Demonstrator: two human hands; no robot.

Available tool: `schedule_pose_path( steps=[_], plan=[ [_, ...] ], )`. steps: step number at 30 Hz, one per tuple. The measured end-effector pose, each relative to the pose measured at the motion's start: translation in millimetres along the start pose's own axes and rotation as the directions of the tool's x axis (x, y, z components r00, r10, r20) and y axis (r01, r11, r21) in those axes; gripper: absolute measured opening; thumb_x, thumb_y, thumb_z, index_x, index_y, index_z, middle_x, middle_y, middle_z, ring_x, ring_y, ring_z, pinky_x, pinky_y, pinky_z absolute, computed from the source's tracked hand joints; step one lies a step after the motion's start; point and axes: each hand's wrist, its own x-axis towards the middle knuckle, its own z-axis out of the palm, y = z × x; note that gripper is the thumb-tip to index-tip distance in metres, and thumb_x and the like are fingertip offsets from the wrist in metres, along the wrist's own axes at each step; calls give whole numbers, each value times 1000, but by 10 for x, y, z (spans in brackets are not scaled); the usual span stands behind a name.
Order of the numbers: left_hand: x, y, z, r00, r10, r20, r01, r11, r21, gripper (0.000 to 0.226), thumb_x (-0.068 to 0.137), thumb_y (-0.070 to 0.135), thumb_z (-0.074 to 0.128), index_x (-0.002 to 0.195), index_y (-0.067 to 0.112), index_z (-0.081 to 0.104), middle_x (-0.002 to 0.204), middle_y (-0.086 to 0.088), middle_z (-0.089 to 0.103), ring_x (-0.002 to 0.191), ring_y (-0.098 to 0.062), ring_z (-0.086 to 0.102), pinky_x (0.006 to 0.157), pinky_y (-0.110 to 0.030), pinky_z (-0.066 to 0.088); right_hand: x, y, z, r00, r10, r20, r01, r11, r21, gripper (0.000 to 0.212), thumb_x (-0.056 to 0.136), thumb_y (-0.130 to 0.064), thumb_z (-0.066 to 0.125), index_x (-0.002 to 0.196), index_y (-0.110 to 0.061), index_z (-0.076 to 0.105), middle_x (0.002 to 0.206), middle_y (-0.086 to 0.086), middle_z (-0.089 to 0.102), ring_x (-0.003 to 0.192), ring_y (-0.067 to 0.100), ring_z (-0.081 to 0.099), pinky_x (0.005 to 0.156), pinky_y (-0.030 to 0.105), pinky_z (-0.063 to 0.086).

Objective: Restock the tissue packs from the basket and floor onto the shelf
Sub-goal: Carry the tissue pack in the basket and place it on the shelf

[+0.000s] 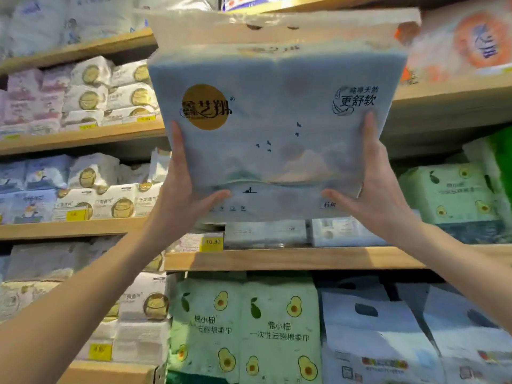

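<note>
Far to the left, the light wooden shelves (83, 135) are crowded with white tissue packs bearing round gold emblems (130, 95), with pale pink packs (30, 101) beside them and yellow price tags (74, 216) clipped to the shelf edges. The person's left hand (180, 189) reaches up with its fingers stretched flat along the left side of a large pale blue plastic-wrapped tissue pack with a gold circle logo and small dark birds printed on it (274, 128), thumb pressed across the pack's lower front. That pack is held high in front of the shelving, upright and facing outward, its clear plastic handle flap at the top in front of an upper shelf. Under it, a wooden shelf board (277, 259) carries small grey-white packs (266, 234) and a yellow price label reading 10.90 (212, 241). Lower down stand pale green packs printed with avocados (243, 325). The right hand (371, 189) mirrors the left, fingers spread open up the pack's right side and thumb on the front, so both hands clamp it between them. Right of that are white-blue packs with cut-out handles (388, 333), and, higher up, more green avocado packs (454, 192).
</note>
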Motion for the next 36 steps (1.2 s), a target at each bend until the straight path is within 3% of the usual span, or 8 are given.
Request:
schedule_pose_path(
  steps=[3, 9, 12, 17, 24, 28, 34, 36],
  plan=[
    [79, -265, 95, 999, 32, -17, -32, 999, 29, 118, 77, 21, 72, 138, 0, -27, 154, -4, 0, 144, -13, 15, 116, -29, 23, 92, 140, 222, 999, -25, -42, 23, 999, -45, 112, 72, -9, 73, 141, -25, -14, 142, 17, 26, 123, 12, 30, 94, 14, 26],
    [41, -769, 308, 998, 56, -12, -56, 998, 11, 119, 78, 18, 73, 138, 8, -30, 147, 15, -3, 144, -11, 11, 116, -46, 24, 157, 312, 589, 1000, -16, -22, 14, 996, -88, 113, 71, -10, 75, 139, -28, -14, 142, 17, 25, 123, 13, 28, 94, 22, 29],
    [-34, -998, 422, 1000, -31, 6, 31, 999, 23, 121, 76, 26, 73, 139, 15, -30, 148, 10, 0, 142, -9, 10, 115, -50, 23, 133, 387, 743, 999, 25, 20, -23, 996, -91, 114, 72, -11, 74, 135, -38, -17, 143, 12, 24, 123, 14, 29, 94, 31, 33],
    [-142, -1240, 523, 976, -185, 111, 190, 981, -33, 125, 71, 25, 75, 141, 23, -29, 151, 12, 4, 137, -3, 17, 112, -29, 23, 87, 503, 894, 984, 140, 106, -137, 990, -29, 118, 66, -15, 78, 131, -55, -12, 138, 5, 33, 124, 23, 40, 97, 33, 35],
    [-191, -1456, 589, 862, -368, 349, 399, 917, -20, 121, 73, 22, 73, 142, 29, -26, 135, 26, 6, 127, 1, 23, 107, -22, 22, 105, 677, 1064, 901, 315, 298, -276, 947, -164, 122, 62, -26, 81, 143, -37, -10, 143, 16, 36, 128, 30, 35, 95, 28, 30],
    [-47, -1528, 601, 793, -455, 406, 418, 890, 181, 128, 69, 35, 76, 140, 30, -30, 154, 5, 20, 132, -21, 37, 101, -26, 29, 236, 707, 1068, 816, 420, 397, -337, 904, -264, 128, 63, -32, 81, 140, -37, -21, 141, 20, 35, 126, 36, 37, 87, 28, 31],
    [24, -1576, 666, 708, -556, 435, 444, 830, 339, 132, 65, 44, 78, 139, 28, -31, 156, -15, 13, 133, -32, 37, 100, -33, 33, 357, 755, 1142, 695, 521, 496, -334, 845, -418, 127, 68, -40, 75, 136, -33, -32, 115, 19, 38, 77, 26, 50, 58, 28, 39],
    [34, -1620, 703, 683, -581, 442, 459, 812, 359, 133, 65, 45, 77, 139, 26, -31, 156, -17, 9, 139, -30, 27, 107, -35, 28, 371, 790, 1203, 672, 536, 511, -319, 832, -454, 127, 71, -40, 73, 134, -33, -36, 129, 26, 34, 75, 25, 45, 54, 27, 37]
  ],
)
